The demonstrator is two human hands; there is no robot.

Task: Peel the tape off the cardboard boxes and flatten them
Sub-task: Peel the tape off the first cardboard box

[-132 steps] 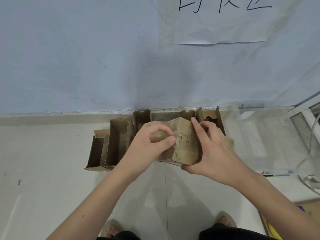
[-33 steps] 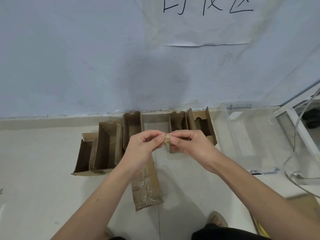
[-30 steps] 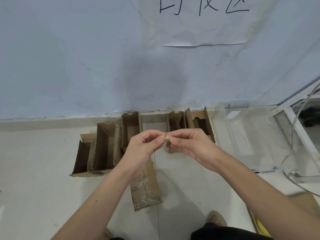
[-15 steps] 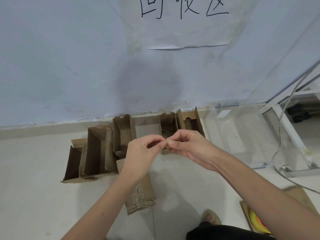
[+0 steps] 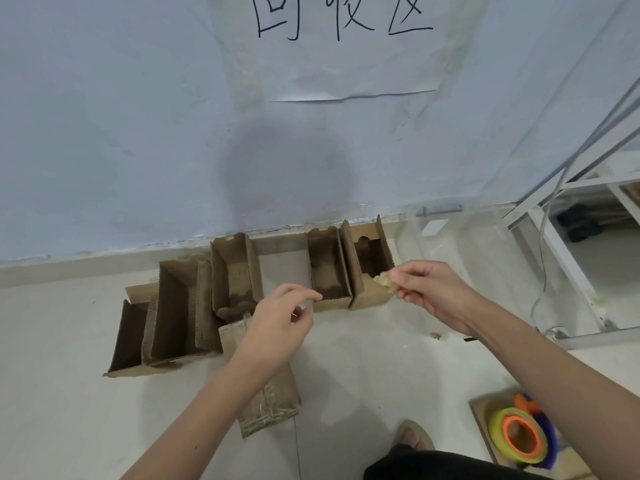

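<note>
Head camera showed the right hand pinching a balled wad of peeled tape above the rightmost box. The left hand hung loosely curled and held nothing. One flattened box lay on the floor beneath the left forearm. Five open boxes stood along the wall, apparently not yet flattened, so most of the job seemed to remain.

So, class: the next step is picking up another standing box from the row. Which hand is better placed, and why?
Left. The left hand hovers free just in front of the standing boxes, holding nothing. The right hand has its fingers pinching a wad of peeled tape, so it would probably need to drop that first.
</note>
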